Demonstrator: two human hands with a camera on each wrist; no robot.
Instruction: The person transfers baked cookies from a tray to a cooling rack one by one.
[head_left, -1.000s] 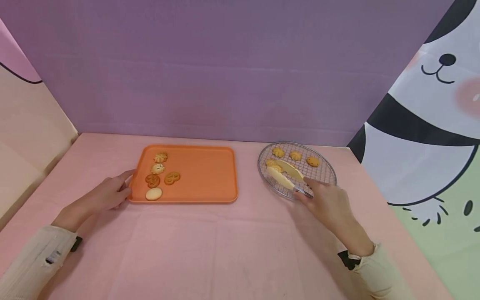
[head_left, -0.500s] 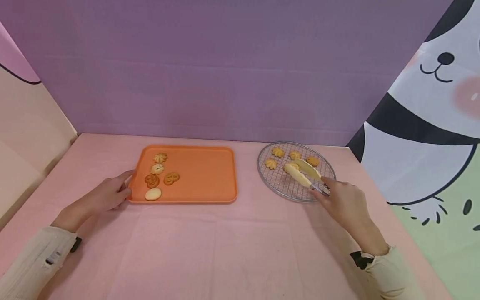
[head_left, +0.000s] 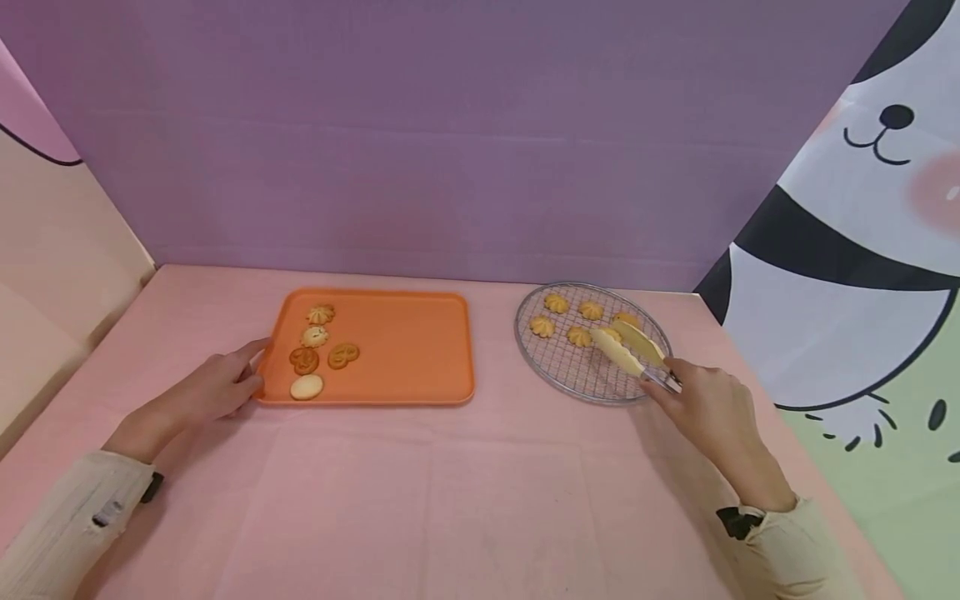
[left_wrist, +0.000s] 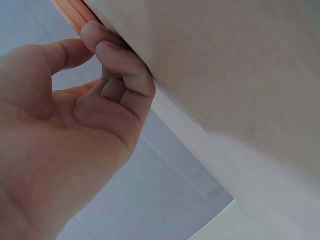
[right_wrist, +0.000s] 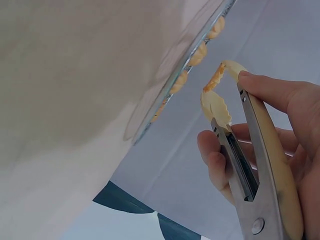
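Note:
In the head view my left hand holds the left edge of an orange tray; the left wrist view shows its thumb and curled fingers at the rim. My right hand grips tongs with cream scalloped tips over a round wire rack. Between the tips is a golden cookie, seen edge-on in the right wrist view. Other flower-shaped cookies lie on the rack in two rows. One cookie at the back right is partly hidden by the tongs.
Along the tray's left side lie a swirled cookie, a pale round cookie, two brown pretzel-shaped cookies and a smooth oval cookie. A pink cloth covers the table. A purple backdrop stands behind.
My right hand and the tongs have moved right across the rack, from the front-left cookie to the right end of the front row. The front-row cookies now stand apart. My left hand stays still.

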